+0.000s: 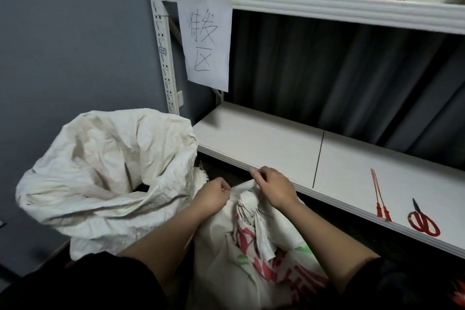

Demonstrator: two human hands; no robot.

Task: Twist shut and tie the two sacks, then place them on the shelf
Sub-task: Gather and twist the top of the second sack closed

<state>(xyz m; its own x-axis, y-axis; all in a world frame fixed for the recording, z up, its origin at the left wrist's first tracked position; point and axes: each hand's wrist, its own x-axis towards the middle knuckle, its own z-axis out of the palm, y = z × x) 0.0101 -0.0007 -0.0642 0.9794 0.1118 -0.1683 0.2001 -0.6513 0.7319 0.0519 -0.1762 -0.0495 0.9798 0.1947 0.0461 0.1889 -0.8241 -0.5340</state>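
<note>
White shelving (276, 148) is seen against a grey wall, with red ties (380, 196) and red scissors (424, 221) laid at its right. On the floor at near centre, a printed sack (264, 267) is twisted shut; its neck (247, 205) is flanked by the left hand (214, 196) and right hand (274, 187), each pinching something too thin to identify. At left, a plain sack (100, 171) is left gaping, its contents hidden.

left hand (214, 196) and right hand (273, 187) pinching at twisted neck (247, 205) of printed sack (264, 267), open sack (108, 176) sitting left, red scissors (422, 221) and red ties (380, 196) lying on lower shelf (264, 143)
</note>
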